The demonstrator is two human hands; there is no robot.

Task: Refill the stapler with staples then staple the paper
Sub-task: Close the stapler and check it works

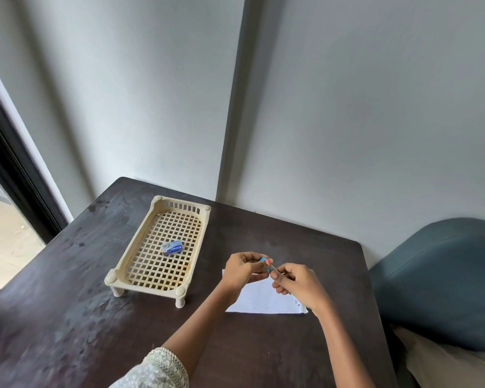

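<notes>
You are holding both hands together above a dark counter [67, 317], over a white sheet of paper [259, 301] that your hands and forearms are partly covering. Your left hand [241, 271] is curling around a small blue stapler [264, 260], mostly hidden inside the grip. Your right hand [294, 285] is pinching something thin and silvery, too small to identify, right at the stapler's end. To the left, a small blue staple box [172, 247] is lying inside a cream lattice tray [140, 242] standing on short legs. A blue cushioned seat [445, 275] is getting cut off at the right edge.
</notes>
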